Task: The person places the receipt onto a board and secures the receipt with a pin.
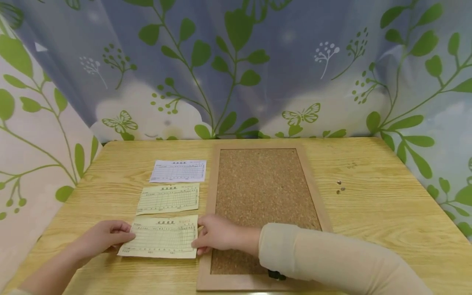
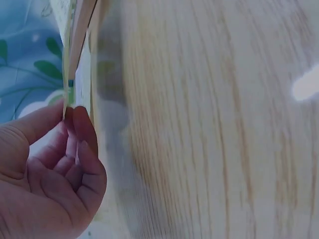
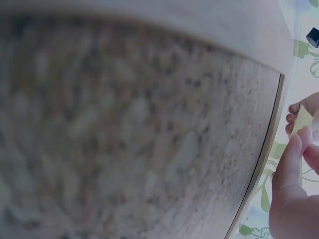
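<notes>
A yellow printed form slip [image 1: 162, 237] is held between both hands at the front left of the table. My left hand [image 1: 105, 237] pinches its left edge between thumb and fingers; the left wrist view shows this hand [image 2: 55, 169] with the thin paper edge-on. On the opposite edge, my right hand [image 1: 217, 233] pinches the slip, its forearm lying across the cork board [image 1: 265, 184]. In the right wrist view the right hand [image 3: 294, 184] grips the slip's pale edge. Beyond it lie a second yellow slip [image 1: 167, 198] and a white slip [image 1: 178, 171].
The wood-framed cork board takes up the middle of the wooden table [image 1: 354, 213]. Several small metallic pieces [image 1: 340, 188] lie right of it, with several fainter ones [image 1: 352, 164] farther back. A leaf-patterned curtain [image 1: 236, 69] hangs behind the table.
</notes>
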`<move>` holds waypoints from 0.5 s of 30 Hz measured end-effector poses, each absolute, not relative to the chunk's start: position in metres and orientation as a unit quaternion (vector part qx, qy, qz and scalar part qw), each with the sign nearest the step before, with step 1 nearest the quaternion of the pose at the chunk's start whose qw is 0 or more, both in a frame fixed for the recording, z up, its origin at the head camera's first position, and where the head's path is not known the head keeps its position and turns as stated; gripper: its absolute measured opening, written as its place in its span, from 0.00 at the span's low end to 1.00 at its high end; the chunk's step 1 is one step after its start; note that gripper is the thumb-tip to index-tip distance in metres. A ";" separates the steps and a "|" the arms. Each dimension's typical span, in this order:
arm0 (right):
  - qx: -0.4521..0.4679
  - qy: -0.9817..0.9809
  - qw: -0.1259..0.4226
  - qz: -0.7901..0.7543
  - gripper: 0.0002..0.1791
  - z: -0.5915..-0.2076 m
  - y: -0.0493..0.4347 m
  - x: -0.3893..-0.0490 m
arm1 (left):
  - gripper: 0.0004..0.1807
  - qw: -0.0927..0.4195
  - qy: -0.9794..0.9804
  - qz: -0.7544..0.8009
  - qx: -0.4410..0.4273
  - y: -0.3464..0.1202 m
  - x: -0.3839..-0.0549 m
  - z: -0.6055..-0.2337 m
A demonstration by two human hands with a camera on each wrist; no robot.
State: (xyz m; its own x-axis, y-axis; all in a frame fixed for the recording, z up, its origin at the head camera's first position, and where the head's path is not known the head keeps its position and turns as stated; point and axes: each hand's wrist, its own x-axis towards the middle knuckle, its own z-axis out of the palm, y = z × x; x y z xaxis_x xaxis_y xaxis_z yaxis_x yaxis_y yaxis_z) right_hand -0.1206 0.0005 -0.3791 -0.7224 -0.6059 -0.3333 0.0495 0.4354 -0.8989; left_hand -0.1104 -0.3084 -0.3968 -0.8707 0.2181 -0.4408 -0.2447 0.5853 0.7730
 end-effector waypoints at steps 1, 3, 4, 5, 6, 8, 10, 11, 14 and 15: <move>-0.176 0.780 0.328 -0.503 0.10 -0.379 0.001 -0.120 | 0.15 0.263 0.847 0.463 -0.008 -0.311 -0.110 -0.397; -0.173 0.779 0.328 -0.506 0.08 -0.380 0.002 -0.120 | 0.14 0.275 0.836 0.475 -0.008 -0.316 -0.110 -0.397; -0.171 0.776 0.329 -0.510 0.08 -0.381 0.002 -0.119 | 0.13 0.282 0.830 0.481 -0.010 -0.318 -0.110 -0.397; -0.169 0.772 0.330 -0.516 0.07 -0.381 0.002 -0.119 | 0.14 0.287 0.825 0.487 -0.008 -0.320 -0.109 -0.397; -0.166 0.768 0.331 -0.522 0.07 -0.382 0.003 -0.119 | 0.14 0.292 0.820 0.492 -0.009 -0.321 -0.109 -0.396; -0.161 0.760 0.333 -0.535 0.07 -0.384 0.003 -0.118 | 0.14 0.305 0.808 0.504 -0.010 -0.324 -0.109 -0.395; -0.154 0.749 0.337 -0.549 0.07 -0.385 0.003 -0.117 | 0.14 0.318 0.796 0.515 -0.013 -0.325 -0.108 -0.395; -0.150 0.745 0.338 -0.555 0.06 -0.385 0.004 -0.116 | 0.14 0.323 0.791 0.520 -0.014 -0.326 -0.108 -0.394; -0.142 0.739 0.334 -0.567 0.04 -0.384 0.005 -0.116 | 0.14 0.334 0.775 0.535 -0.010 -0.327 -0.108 -0.393; -0.140 0.739 0.332 -0.570 0.04 -0.383 0.005 -0.116 | 0.13 0.337 0.772 0.539 -0.011 -0.328 -0.109 -0.393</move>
State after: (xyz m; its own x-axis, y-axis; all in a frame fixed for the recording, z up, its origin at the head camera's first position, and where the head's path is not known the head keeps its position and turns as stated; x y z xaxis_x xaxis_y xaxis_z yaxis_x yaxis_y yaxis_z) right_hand -0.1157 0.0052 -0.3829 -0.7407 -0.5852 -0.3299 0.1704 0.3113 -0.9349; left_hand -0.1088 -0.3278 -0.3932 -0.7731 0.3462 -0.5314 -0.3792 0.4192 0.8249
